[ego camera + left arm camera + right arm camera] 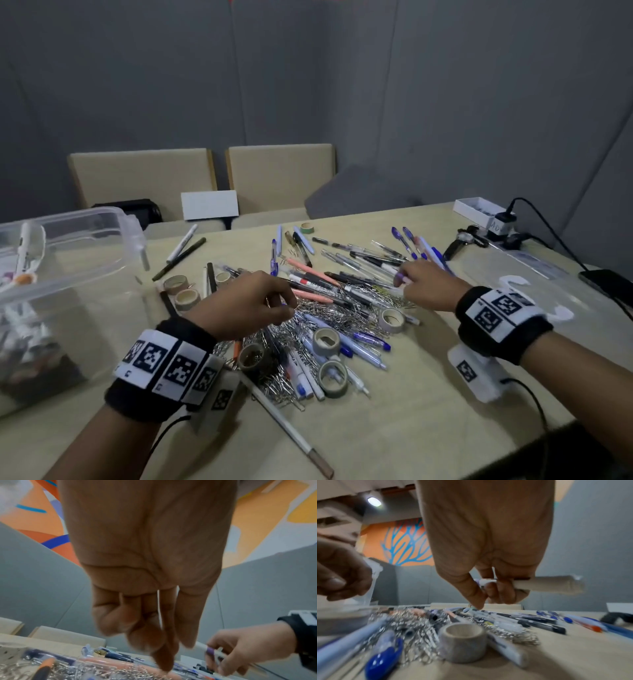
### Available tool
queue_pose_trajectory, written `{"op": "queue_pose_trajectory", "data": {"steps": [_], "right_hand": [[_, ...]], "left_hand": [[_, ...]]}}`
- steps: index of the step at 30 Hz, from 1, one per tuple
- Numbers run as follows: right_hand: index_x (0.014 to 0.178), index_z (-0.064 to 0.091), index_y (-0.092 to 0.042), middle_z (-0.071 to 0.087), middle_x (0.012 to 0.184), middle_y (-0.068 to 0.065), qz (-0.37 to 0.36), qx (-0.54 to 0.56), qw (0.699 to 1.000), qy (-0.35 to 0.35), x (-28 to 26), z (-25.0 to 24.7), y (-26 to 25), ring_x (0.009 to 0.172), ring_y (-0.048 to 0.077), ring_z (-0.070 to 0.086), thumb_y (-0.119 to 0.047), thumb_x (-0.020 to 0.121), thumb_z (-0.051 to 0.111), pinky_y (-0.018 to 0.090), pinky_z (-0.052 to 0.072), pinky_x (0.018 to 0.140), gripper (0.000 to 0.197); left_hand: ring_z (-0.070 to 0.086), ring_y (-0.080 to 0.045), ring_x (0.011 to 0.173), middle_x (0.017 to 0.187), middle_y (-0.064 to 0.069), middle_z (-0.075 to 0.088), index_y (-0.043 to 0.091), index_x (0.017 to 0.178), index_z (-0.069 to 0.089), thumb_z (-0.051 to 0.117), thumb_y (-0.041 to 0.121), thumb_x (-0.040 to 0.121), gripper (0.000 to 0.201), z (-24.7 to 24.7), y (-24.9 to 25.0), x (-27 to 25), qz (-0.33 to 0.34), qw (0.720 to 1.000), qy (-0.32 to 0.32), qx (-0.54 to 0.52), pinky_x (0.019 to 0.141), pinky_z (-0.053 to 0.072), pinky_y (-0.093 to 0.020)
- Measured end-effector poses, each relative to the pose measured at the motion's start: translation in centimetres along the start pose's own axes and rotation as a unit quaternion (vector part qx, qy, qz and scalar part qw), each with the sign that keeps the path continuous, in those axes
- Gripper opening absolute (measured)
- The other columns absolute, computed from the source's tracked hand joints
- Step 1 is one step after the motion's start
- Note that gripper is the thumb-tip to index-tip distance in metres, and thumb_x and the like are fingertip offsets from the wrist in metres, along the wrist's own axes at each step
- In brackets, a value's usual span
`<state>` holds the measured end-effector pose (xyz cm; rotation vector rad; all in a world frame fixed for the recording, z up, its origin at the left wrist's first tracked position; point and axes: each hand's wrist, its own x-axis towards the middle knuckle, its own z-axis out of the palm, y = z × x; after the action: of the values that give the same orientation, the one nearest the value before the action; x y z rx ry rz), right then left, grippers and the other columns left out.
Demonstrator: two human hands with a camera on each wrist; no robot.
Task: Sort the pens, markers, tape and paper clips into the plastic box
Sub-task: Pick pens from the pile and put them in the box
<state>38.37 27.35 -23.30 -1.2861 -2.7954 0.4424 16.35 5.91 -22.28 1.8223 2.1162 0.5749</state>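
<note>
On the beige table (411,428), pens (363,270), tape rolls (326,341) and a heap of paper clips (291,346) lie jumbled, with the clear plastic box (78,240) at the left edge holding a few markers. Above the clips, the left hand (246,305) bunches its fingertips (164,660) together over the heap; whether they pinch anything, I cannot tell. Over the pens, the right hand (428,284) curls its fingers (501,588) round a white pen with a purple band (211,651).

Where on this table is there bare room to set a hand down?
Bare table lies near the front edge, between the long white pen and the right wrist, and between the plastic box and the pile. The centre is crowded with pens, tape rolls and paper clips.
</note>
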Motion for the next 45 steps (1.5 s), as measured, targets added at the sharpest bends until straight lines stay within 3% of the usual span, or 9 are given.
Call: {"op": "queue_pose_trajectory", "data": {"steps": [6, 10, 17, 21, 26, 32, 35, 40, 45], "right_hand": [[0.093, 0.065, -0.009, 0.062, 0.098, 0.008, 0.001, -0.025, 0.999, -0.022, 1.3, 2.2, -2.3, 0.088, 0.021, 0.063, -0.012, 0.087, 0.059, 0.037, 0.056, 0.080, 0.009], [0.088, 0.060, -0.014, 0.062, 0.089, 0.001, 0.006, -0.007, 0.999, -0.031, 1.7, 2.6, -2.7, 0.077, 0.010, 0.058, -0.013, 0.087, 0.065, 0.020, 0.046, 0.061, 0.005], [0.086, 0.051, -0.011, 0.053, 0.083, 0.006, 0.008, -0.085, 0.996, 0.027, 1.5, 2.0, -3.9, 0.068, 0.017, 0.052, -0.011, 0.092, 0.049, 0.027, 0.041, 0.056, 0.006], [0.096, 0.042, -0.015, 0.044, 0.077, 0.001, -0.068, -0.065, 0.992, 0.084, 0.1, 1.0, -5.5, 0.069, 0.012, 0.040, -0.009, 0.095, 0.042, 0.025, 0.027, 0.052, 0.006], [0.096, 0.039, -0.022, 0.050, 0.087, 0.003, -0.126, 0.034, 0.991, -0.025, -1.7, 0.6, -7.5, 0.073, 0.016, 0.044, -0.010, 0.098, 0.039, 0.031, 0.035, 0.061, 0.012], [0.094, 0.038, -0.020, 0.050, 0.080, 0.000, -0.127, 0.106, 0.985, -0.048, -3.5, 1.3, -8.0, 0.066, 0.014, 0.042, -0.020, 0.099, 0.044, 0.031, 0.031, 0.057, 0.007], [0.083, 0.051, -0.018, 0.056, 0.076, 0.002, -0.136, 0.072, 0.988, -0.008, -3.9, 2.2, -8.2, 0.064, 0.017, 0.051, -0.028, 0.084, 0.062, 0.029, 0.036, 0.054, 0.014], [0.072, 0.046, -0.028, 0.049, 0.082, -0.002, -0.089, -0.023, 0.996, -0.008, -3.5, 3.6, -7.9, 0.062, 0.013, 0.053, -0.042, 0.074, 0.069, 0.025, 0.032, 0.050, 0.027], [0.080, 0.057, -0.020, 0.054, 0.080, 0.001, -0.067, 0.005, 0.997, -0.032, -3.4, 3.4, -7.6, 0.058, 0.017, 0.056, -0.032, 0.074, 0.067, 0.024, 0.038, 0.050, 0.017]], "left_hand": [[0.058, 0.008, 0.066, 0.082, 0.016, 0.065, 0.023, 0.104, 0.070, 0.063, 0.026, 0.092, 0.014, 0.2, -0.3, -0.3, -0.007, 1.000, -0.019, 0.003, 0.058, 0.041, -0.008], [0.056, 0.009, 0.065, 0.082, 0.016, 0.063, 0.022, 0.105, 0.070, 0.063, 0.024, 0.091, 0.015, 0.0, -0.7, -0.6, -0.011, 1.000, -0.004, -0.013, 0.059, 0.040, -0.009], [0.059, 0.004, 0.074, 0.089, 0.013, 0.069, 0.026, 0.098, 0.074, 0.070, 0.020, 0.085, 0.015, -0.1, -0.5, -1.7, 0.048, 0.999, -0.001, -0.003, 0.066, 0.048, -0.016], [0.056, 0.006, 0.072, 0.088, 0.017, 0.066, 0.029, 0.099, 0.075, 0.068, 0.022, 0.087, 0.016, 1.2, 1.0, -1.7, 0.119, 0.986, -0.065, 0.099, 0.064, 0.038, -0.009], [0.067, -0.018, 0.077, 0.089, 0.008, 0.072, 0.033, 0.093, 0.077, 0.067, 0.015, 0.081, 0.023, 3.1, 2.2, 0.0, 0.139, 0.954, -0.183, 0.194, 0.067, 0.057, -0.033], [0.065, -0.011, 0.085, 0.095, 0.006, 0.071, 0.027, 0.096, 0.075, 0.066, -0.002, 0.071, 0.040, 1.7, 1.1, 0.2, 0.187, 0.942, -0.215, 0.178, 0.069, 0.048, -0.021], [0.064, -0.007, 0.091, 0.101, 0.008, 0.071, 0.028, 0.103, 0.075, 0.061, -0.004, 0.068, 0.049, 1.6, 0.0, 0.0, 0.185, 0.949, -0.205, 0.152, 0.078, 0.052, -0.024], [0.063, -0.007, 0.091, 0.100, 0.012, 0.069, 0.029, 0.097, 0.075, 0.065, -0.001, 0.067, 0.044, 1.7, -0.8, -0.6, 0.183, 0.951, -0.196, 0.153, 0.079, 0.052, -0.028], [0.061, -0.012, 0.092, 0.100, 0.008, 0.065, 0.029, 0.100, 0.075, 0.072, 0.006, 0.072, 0.036, 1.8, -0.6, -0.8, 0.194, 0.940, -0.190, 0.205, 0.074, 0.052, -0.031]]}}
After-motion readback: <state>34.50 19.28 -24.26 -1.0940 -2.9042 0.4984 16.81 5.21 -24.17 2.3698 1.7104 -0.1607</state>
